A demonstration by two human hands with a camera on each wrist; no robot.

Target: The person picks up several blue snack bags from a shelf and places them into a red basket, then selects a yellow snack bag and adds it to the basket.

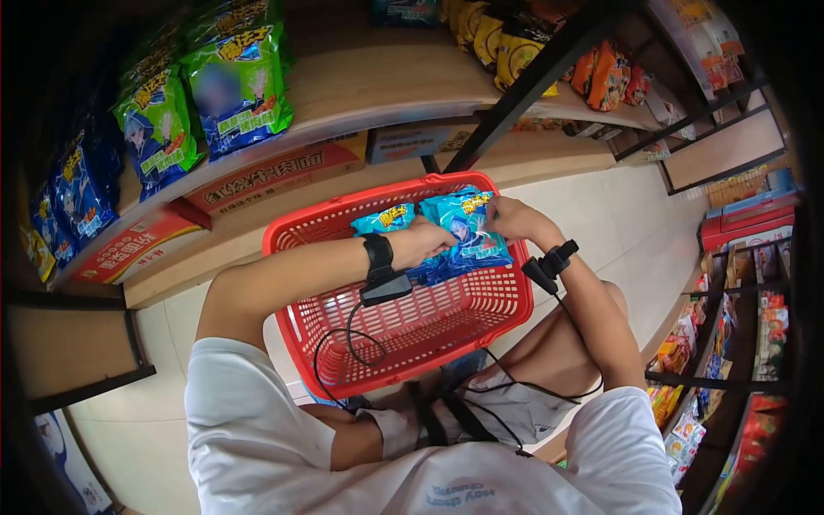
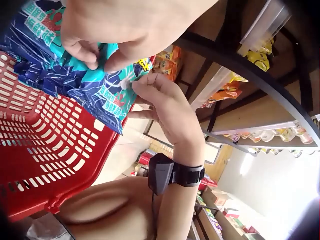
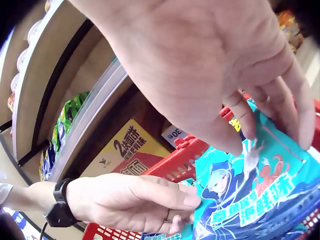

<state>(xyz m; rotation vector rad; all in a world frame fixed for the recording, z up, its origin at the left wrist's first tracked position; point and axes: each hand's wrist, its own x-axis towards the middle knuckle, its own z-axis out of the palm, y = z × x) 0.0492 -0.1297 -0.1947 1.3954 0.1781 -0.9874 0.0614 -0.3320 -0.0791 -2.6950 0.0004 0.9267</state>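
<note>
Two or more blue-and-teal snack bags lie at the far end of a red basket (image 1: 287, 330). The left hand (image 1: 421, 242) pinches the left edge of the right-hand bag (image 1: 470, 245), seen also as a bag (image 3: 240, 187) with a hooded figure. At its upper right edge, the right hand (image 1: 522, 220) grips the same bag with curled fingers. Another teal bag (image 1: 384, 220) sits beside it, partly behind the left hand. In the left wrist view the left hand (image 2: 125, 25) is above the bags, the right hand (image 2: 170, 107) at the bag's corner.
Green bags (image 1: 236, 86) and dark blue bags (image 1: 84, 184) stand on the shelf (image 1: 360, 94) beyond the basket. Red boxes (image 1: 275, 172) are below it. Yellow and orange packs sit further right along the shelf. Cables hang from both wrists over the basket and lap. More stocked shelves stand at right.
</note>
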